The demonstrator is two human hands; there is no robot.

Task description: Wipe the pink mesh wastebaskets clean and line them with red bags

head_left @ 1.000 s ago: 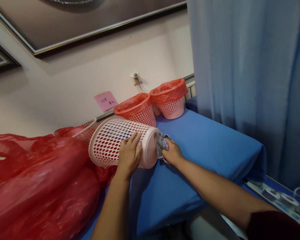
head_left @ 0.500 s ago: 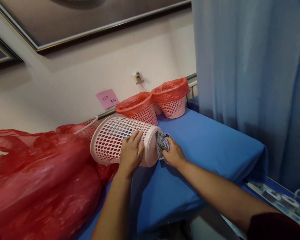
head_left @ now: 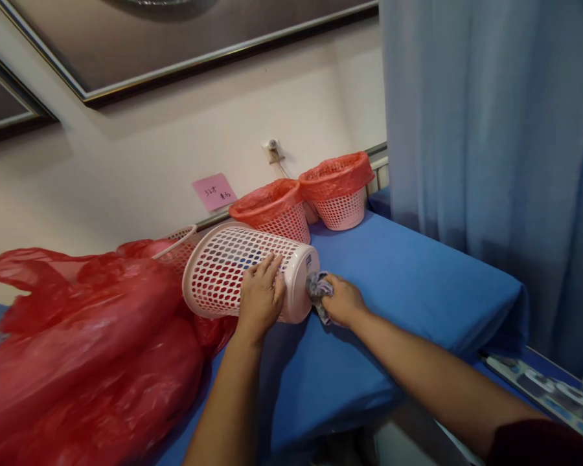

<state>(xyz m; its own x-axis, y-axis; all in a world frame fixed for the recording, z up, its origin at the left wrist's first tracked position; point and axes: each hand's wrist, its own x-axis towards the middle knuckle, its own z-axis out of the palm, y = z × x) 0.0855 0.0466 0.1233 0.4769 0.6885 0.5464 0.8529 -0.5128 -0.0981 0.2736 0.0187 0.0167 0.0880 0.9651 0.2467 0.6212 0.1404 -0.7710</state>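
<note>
A pink perforated plastic basket (head_left: pixel 218 268) lies on its side on a bed with a blue cover (head_left: pixel 408 278). Its solid base faces right and its open rim faces left. My left hand (head_left: pixel 261 294) lies on the side of the basket near the base, fingers spread and stretched out, steadying nothing else. In my right hand (head_left: pixel 342 301) a crumpled grey cloth (head_left: pixel 319 291) is bunched up, pressed against the bottom of the basket. A small label shows on the upper part of that bottom.
Two upright pink baskets (head_left: pixel 294 223) (head_left: pixel 341 210) with red liners stand behind, by the wall. Red plastic bags (head_left: pixel 102 343) heap up at left, with another basket (head_left: pixel 177 249) behind them. A blue curtain (head_left: pixel 466 142) hangs at right.
The cloth in my right hand has slid down across the basket's bottom, uncovering a label. My left hand keeps its place on the basket. The view has shifted slightly.
</note>
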